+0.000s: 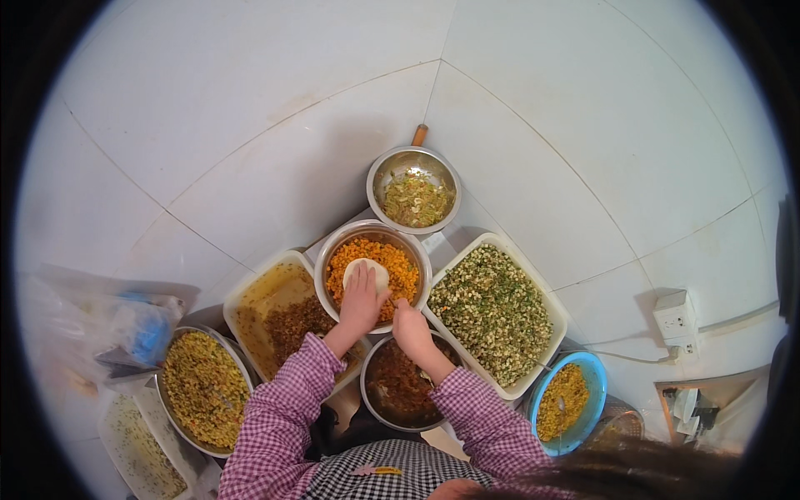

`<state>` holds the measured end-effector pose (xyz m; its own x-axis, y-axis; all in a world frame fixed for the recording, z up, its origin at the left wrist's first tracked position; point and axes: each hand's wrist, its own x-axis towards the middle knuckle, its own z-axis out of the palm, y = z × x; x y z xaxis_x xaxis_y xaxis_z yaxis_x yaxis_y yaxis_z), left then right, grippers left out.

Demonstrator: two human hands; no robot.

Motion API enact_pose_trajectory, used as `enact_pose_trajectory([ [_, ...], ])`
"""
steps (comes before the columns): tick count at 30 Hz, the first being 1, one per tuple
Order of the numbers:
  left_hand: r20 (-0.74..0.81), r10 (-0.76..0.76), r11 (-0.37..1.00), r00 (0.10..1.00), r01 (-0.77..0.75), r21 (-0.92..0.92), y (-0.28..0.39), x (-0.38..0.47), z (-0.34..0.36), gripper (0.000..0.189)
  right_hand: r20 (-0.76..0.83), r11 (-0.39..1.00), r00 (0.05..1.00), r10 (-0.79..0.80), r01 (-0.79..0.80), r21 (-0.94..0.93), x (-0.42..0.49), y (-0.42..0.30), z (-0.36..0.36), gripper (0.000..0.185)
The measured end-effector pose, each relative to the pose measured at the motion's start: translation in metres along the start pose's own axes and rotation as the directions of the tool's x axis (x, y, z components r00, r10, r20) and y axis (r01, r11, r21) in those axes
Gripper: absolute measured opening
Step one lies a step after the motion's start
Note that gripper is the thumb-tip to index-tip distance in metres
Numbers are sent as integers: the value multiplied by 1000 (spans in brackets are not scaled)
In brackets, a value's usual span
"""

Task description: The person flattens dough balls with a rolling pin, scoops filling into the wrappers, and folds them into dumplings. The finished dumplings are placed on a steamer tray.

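Note:
Over a round steel bowl point(320, 269) of diced orange filling, my left hand point(362, 297) lies with its fingers on a pale round dough wrapper point(377, 269). Whether it grips the wrapper from below is hidden. At the bowl's lower right edge, my right hand point(406, 325) is closed around a thin utensil handle point(394, 303); the utensil's other end is hidden. Beneath my right forearm stands a steel bowl point(369, 409) of dark reddish-brown filling.
White tubs stand left, with brown filling point(294, 325), and right, with chopped green-and-white filling point(490, 312). A steel pan point(370, 181) is behind. Yellow filling fills a left basin point(206, 387) and a blue basin point(600, 387). Tiled walls meet behind; a power socket point(675, 322) is at right.

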<state>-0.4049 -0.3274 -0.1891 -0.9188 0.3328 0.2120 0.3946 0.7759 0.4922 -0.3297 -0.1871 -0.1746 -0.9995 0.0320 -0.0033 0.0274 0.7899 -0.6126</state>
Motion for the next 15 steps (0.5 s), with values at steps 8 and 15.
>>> enact_pose_trajectory([
  [8, -131, -225, 972, 966, 214, -93, -4, 44, 24, 22, 75, 860, 944, 322, -325, 394, 3, -20, 3, 21],
  [15, 149, -797, -74, 585, 150, -986, 24, 59, 27, 29, -125, 990, 984, 126, -116, 84, -21, -55, -18, 26],
])
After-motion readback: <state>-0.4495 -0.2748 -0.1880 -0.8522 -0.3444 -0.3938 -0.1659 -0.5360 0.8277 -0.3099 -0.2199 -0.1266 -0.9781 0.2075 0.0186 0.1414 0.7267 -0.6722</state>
